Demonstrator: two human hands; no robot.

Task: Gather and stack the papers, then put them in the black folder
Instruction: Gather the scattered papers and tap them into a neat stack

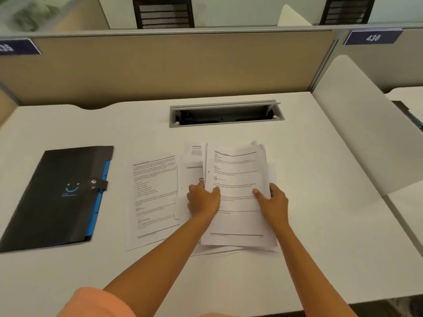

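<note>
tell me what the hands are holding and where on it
Both hands grip the stack of papers by its side edges: the left hand on the left edge, the right hand on the right edge, thumbs on the top sheet.

Soft, even light from overhead falls on my white worktop (297,225); shadows are faint. The far left corner smears with motion blur, print on the papers (238,197) is unreadable, and wide-angle distortion bends the edges.
</note>
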